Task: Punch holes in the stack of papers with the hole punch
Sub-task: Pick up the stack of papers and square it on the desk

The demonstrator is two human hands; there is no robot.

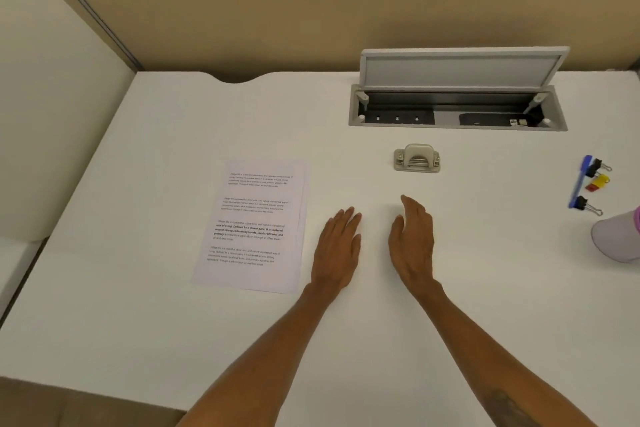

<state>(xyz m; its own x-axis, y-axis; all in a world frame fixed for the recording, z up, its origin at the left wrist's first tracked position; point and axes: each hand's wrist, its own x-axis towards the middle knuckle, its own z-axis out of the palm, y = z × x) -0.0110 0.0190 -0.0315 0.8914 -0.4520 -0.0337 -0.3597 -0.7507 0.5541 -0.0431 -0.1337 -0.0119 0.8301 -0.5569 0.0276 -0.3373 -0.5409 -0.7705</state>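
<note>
A stack of printed papers (252, 225) lies flat on the white desk (138, 305), left of centre, its sheets slightly fanned. A small grey hole punch (417, 158) stands further back, right of centre. My left hand (337, 246) rests palm down on the desk just right of the papers, not touching them. My right hand (412, 239) hovers beside it, fingers loosely curved and pointing toward the hole punch, a short way in front of it. Both hands hold nothing.
A cable tray (457, 107) with its lid raised is sunk into the desk behind the punch. At the right edge lie a blue pen (579, 182), black binder clips (588, 204), a yellow and red clip (597, 182) and a pale lilac object (618, 239). A partition wall stands behind.
</note>
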